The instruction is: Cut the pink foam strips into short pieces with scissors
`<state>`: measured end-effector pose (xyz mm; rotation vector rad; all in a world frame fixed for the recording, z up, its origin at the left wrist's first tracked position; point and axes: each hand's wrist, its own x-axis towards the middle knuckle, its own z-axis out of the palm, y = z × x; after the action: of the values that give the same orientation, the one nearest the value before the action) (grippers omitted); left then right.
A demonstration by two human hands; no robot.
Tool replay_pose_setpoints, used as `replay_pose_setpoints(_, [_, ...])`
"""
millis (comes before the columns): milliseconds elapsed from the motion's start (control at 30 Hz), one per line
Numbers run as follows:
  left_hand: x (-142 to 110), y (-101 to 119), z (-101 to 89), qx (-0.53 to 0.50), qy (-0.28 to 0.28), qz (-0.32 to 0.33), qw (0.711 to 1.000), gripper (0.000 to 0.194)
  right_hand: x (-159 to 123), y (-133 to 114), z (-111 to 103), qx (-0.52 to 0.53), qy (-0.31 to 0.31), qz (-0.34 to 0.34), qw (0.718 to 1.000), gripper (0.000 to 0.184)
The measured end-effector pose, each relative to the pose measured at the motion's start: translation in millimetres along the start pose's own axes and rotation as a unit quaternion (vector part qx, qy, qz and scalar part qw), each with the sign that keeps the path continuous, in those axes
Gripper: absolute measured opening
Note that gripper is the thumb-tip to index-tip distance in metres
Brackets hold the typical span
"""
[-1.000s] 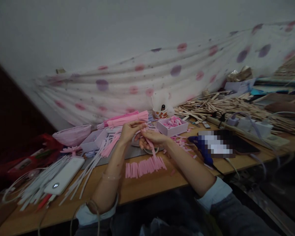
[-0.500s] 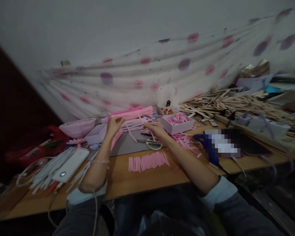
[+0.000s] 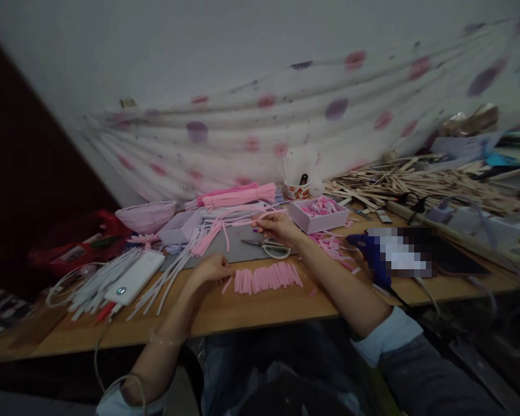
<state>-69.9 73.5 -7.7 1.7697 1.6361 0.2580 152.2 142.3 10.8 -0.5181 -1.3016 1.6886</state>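
Observation:
My left hand [image 3: 213,269] rests low on the wooden table [image 3: 260,315], fingers curled at the left end of a row of short pink foam strips [image 3: 266,278], pinching one strip. My right hand [image 3: 276,224] is farther back, fingers closed on a long pink strip [image 3: 242,221] that runs left over the grey mat [image 3: 236,249]. Scissors [image 3: 271,248] lie just below the right hand.
A white box of pink pieces [image 3: 321,212] stands right of my right hand. Long pink and white strips [image 3: 190,248], a white power bank [image 3: 134,277], a pink bowl [image 3: 146,215], a blue glue gun [image 3: 368,254], a cup [image 3: 297,188] and a heap of wooden sticks [image 3: 416,182] crowd the table.
My left hand dropped from the back pile down to the row of short pink strips. My right hand stayed near the scissors, still on a long strip. The view shifted left.

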Motion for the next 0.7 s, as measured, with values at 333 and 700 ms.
replay_pose_setpoints(333, [7.6,39.7,-36.6,-0.338,0.136,0.142,0.92,0.03,0.5,2.0,4.8,-0.09,0.015,-0.039,0.995,0.03])
replay_pose_setpoints(700, [33.8,68.4,-18.3,-0.375,0.059,0.166,0.91,0.034,-1.5,-5.4,2.2,-0.258,0.044,-0.094,0.96,0.032])
